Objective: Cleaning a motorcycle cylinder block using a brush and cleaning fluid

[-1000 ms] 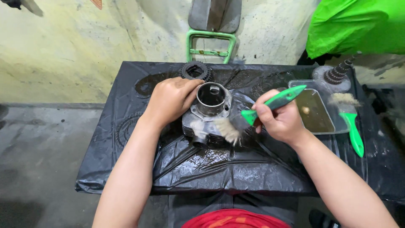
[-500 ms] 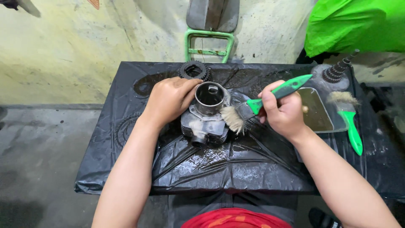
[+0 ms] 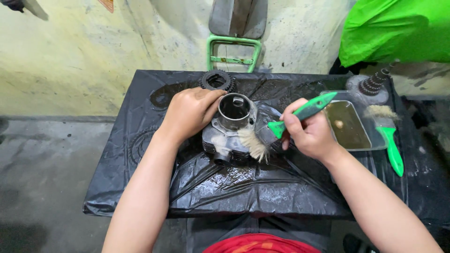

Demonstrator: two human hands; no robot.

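Near the middle of the frame, the left hand [image 3: 191, 112] grips the upper left side of a grey metal engine cylinder [image 3: 230, 129], fingers curled over its rim. The cylinder stands on a table [image 3: 140, 187] covered in wet black plastic sheeting, its round bore open toward the camera.

The right hand [image 3: 309, 136], just right of center, is clenched around the green handle of a brush [image 3: 281, 126]. The handle points up and to the right; the pale bristles press against the lower right side of the cylinder, touching its metal fins.

At the right of the frame a clear shallow tray [image 3: 370, 140] holds brownish liquid. A second green-handled brush [image 3: 389, 140] rests on the tray's right edge, its bristles up and its handle pointing down toward the lower right. Above the tray, in the upper right, stands a dark ribbed metal part [image 3: 372, 84] on a round base. A black toothed gear [image 3: 217, 80] lies on the table just above the left hand. Behind the table, at the top center, a green metal frame [image 3: 233, 51] leans at the stained wall, and a bright green cloth [image 3: 398, 28] fills the upper right corner.
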